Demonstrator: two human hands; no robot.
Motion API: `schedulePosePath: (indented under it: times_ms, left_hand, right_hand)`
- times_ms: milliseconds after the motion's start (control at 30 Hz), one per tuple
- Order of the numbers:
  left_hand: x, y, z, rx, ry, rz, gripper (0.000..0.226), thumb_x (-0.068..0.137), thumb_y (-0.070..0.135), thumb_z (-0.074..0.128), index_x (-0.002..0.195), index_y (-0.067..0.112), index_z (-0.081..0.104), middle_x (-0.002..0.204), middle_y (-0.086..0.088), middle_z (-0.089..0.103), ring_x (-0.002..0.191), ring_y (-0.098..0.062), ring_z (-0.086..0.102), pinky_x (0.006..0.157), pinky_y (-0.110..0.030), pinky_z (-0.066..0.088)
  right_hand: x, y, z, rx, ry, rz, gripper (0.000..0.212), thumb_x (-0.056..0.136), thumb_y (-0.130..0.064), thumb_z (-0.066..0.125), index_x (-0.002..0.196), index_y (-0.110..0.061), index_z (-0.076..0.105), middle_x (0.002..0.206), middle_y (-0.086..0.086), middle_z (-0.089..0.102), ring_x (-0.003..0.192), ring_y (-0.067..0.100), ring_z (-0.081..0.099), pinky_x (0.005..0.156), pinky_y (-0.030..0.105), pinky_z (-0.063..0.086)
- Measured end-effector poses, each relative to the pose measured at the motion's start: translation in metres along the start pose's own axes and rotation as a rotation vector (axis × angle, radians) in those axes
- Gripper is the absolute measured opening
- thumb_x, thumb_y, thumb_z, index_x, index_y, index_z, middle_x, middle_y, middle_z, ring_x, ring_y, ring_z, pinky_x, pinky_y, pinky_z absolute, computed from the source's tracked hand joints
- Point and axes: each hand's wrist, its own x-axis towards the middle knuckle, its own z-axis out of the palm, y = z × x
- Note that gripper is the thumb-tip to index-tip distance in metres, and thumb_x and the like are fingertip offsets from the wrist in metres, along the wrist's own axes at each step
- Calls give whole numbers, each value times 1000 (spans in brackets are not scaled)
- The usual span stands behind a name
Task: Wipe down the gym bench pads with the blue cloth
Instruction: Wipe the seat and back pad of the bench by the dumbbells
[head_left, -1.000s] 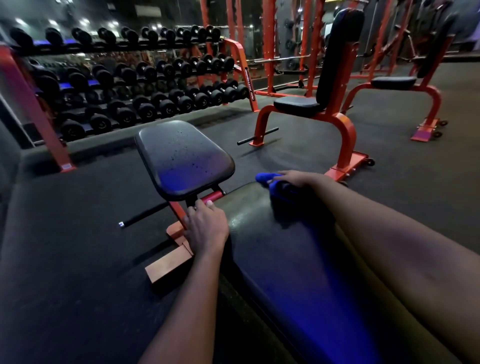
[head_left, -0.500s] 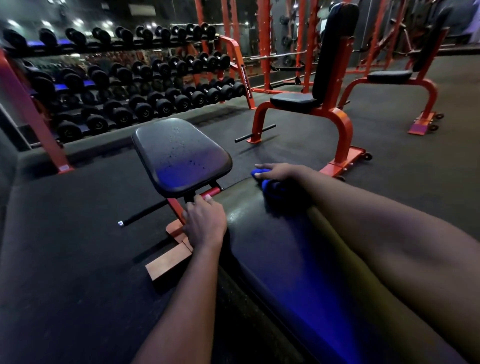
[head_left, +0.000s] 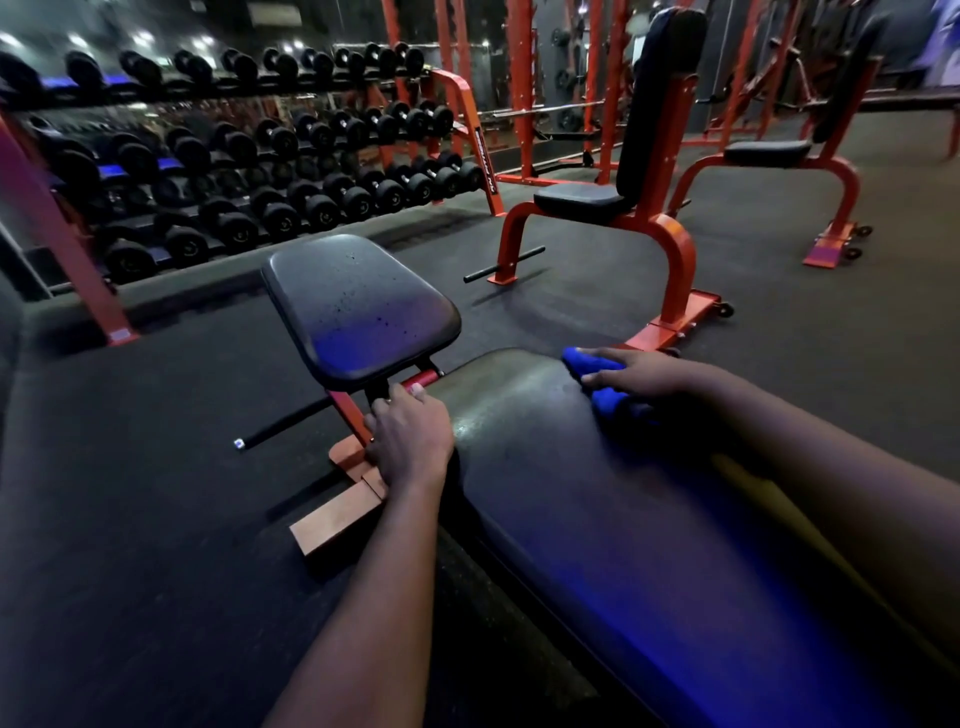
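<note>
The bench's long black back pad (head_left: 597, 509) runs from the bottom right up to the middle of the view. Its smaller black seat pad (head_left: 358, 306), speckled with droplets, stands beyond it on the orange frame. My right hand (head_left: 649, 374) holds the bunched blue cloth (head_left: 605, 400) down on the far right end of the long pad. My left hand (head_left: 410, 436) grips the far left corner of that pad, its fingers curled over the edge beside the frame.
A second orange bench (head_left: 613, 202) with an upright back stands ahead on the right, and a third (head_left: 769, 156) beyond it. A dumbbell rack (head_left: 270, 171) lines the back left. Dark rubber floor (head_left: 130, 493) lies around the bench.
My right hand has slid the blue cloth a little to the right across the far end of the long pad. My left hand has kept its grip on the pad's corner.
</note>
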Motion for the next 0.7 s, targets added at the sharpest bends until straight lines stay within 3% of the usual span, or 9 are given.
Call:
schedulePosePath:
  times_ms: [267, 400, 600, 700]
  left_hand:
    - [0, 0, 0, -8, -7, 11, 44, 103, 33, 30, 130, 6, 52, 135, -21, 51, 127, -37, 42, 98, -51, 38]
    - [-2, 1, -2, -9, -24, 11, 45, 103, 35, 30, 132, 7, 50, 136, -20, 50, 128, -35, 42, 100, -51, 37]
    - [-7, 0, -8, -67, -10, 34, 43, 103, 34, 32, 128, 6, 54, 133, -20, 52, 126, -37, 43, 100, -53, 36]
    - [-10, 0, -10, -125, 50, 124, 38, 102, 31, 35, 121, 9, 59, 128, -16, 57, 121, -34, 47, 101, -51, 35]
  right_hand:
    - [49, -56, 15, -53, 39, -62, 53, 94, -51, 58, 144, -49, 42, 152, 4, 44, 138, 25, 42, 114, 29, 30]
    - [18, -26, 7, -33, 43, -71, 48, 95, -46, 57, 141, -53, 43, 148, 0, 48, 133, 23, 47, 110, 28, 33]
    - [-61, 29, -5, 14, 35, 34, 52, 97, -43, 57, 146, -44, 39, 147, 6, 48, 129, 23, 50, 98, 21, 33]
    - [-71, 33, -4, -19, 73, 115, 54, 97, -48, 55, 148, -41, 38, 148, 8, 47, 131, 26, 49, 101, 25, 34]
